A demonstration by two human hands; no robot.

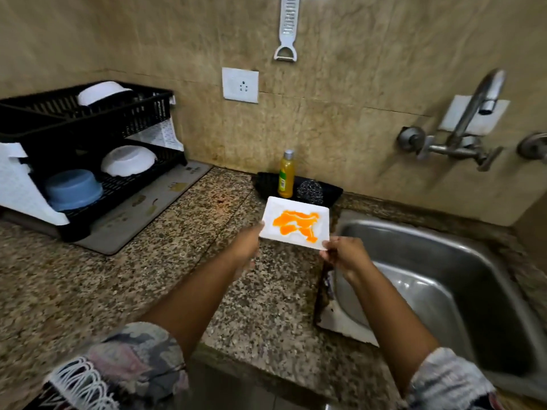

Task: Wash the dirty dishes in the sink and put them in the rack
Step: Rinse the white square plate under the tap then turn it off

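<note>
The left hand (247, 242) grips the near-left edge of a square white plate (296, 223), fingers curled beneath it and hidden; the right hand (344, 253) pinches the plate's near-right corner, thumb on top; both arms reach forward from patterned sleeves (133, 362). The plate is held level between the two hands, above the speckled granite counter (148, 291) just left of the steel sink (429, 276); an orange smear (297, 224) covers its middle.

Beyond the plate stands a bottle of yellow liquid (286, 174) with a green and yellow label, its writing too blurred to read; it sits in a black tray (266, 182) beside a dark scrubber (310, 189). On the wall above are a white socket (240, 85) and a hanging white peeler-grater (287, 28); the tap (470, 119) juts out over the sink to the right.

Well to the left stands the two-tier black rack (88, 149) with white sides on a grey mat (142, 214) whose printed marks cannot be read; a white bowl (102, 92) rests in the upper tier; another white bowl (128, 159) and a blue bowl (74, 187), upturned, lie in the lower tier.
</note>
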